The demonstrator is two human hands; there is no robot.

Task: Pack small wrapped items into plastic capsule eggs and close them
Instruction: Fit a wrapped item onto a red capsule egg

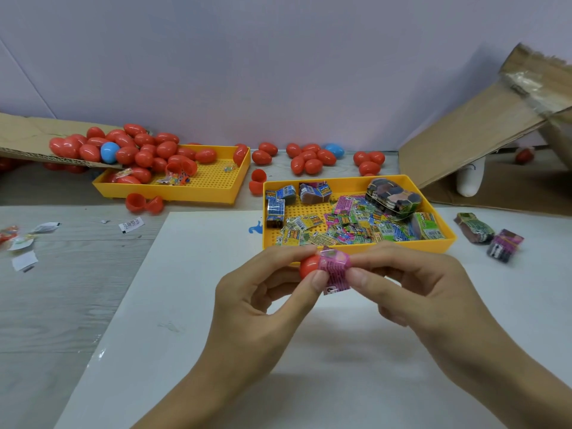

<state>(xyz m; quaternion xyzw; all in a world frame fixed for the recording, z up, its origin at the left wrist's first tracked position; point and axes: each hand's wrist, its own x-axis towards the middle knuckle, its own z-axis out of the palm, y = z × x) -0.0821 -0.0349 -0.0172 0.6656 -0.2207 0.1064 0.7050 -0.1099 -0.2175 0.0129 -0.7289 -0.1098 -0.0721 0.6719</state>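
Observation:
My left hand (263, 292) pinches a red capsule egg half (309, 266) between thumb and fingers, just in front of the right yellow tray (445, 243). My right hand (411, 283) pinches a small pink wrapped item (335, 267) and holds it against the egg's open side. The wrapper sticks out of the egg; its lower end hangs below my thumbs. Both hands hover over the white board (192, 305).
The right tray holds several colourful wrapped packets (349, 227) and bundles. A left yellow tray (216, 187) and a cardboard flap (28, 140) carry many red eggs (145, 150), with a blue egg (109, 152) among them. Open red halves (144, 203) lie nearby. Cardboard box (483, 140) stands right.

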